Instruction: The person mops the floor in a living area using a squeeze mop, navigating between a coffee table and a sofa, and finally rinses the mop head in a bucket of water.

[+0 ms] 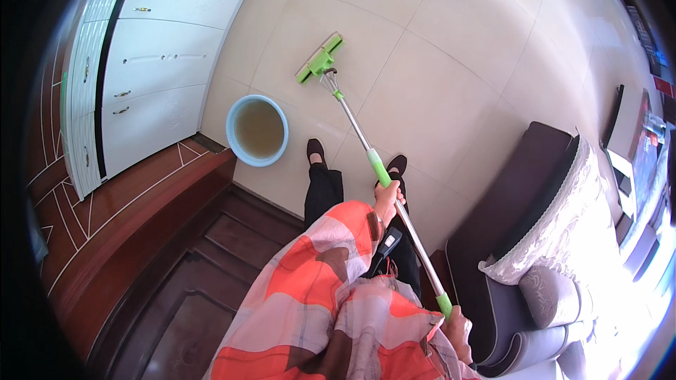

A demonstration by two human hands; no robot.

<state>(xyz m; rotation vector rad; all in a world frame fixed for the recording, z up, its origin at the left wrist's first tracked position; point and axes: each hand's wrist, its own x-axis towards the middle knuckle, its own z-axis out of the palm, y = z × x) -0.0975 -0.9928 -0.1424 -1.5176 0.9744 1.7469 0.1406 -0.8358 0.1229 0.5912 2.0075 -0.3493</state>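
A sponge mop with a green head (320, 59) and a metal pole (420, 245) slants across the view. Around the pole, just below its upper green grip, my left hand (388, 200) is closed. Lower down, my right hand (458, 330) grips the green end of the handle. The mop head lies on the tiled floor (443, 84), beyond my feet. Left of my feet stands a light blue bucket (283, 129) holding murky brownish water (259, 129).
White drawers (158, 58) stand at the left, beside a reddish-brown step (158, 221) and dark wooden panels (243, 243). A dark sofa (496, 206) with a pale lace cover (570, 221) is at the right. A low table (626, 121) stands farther right.
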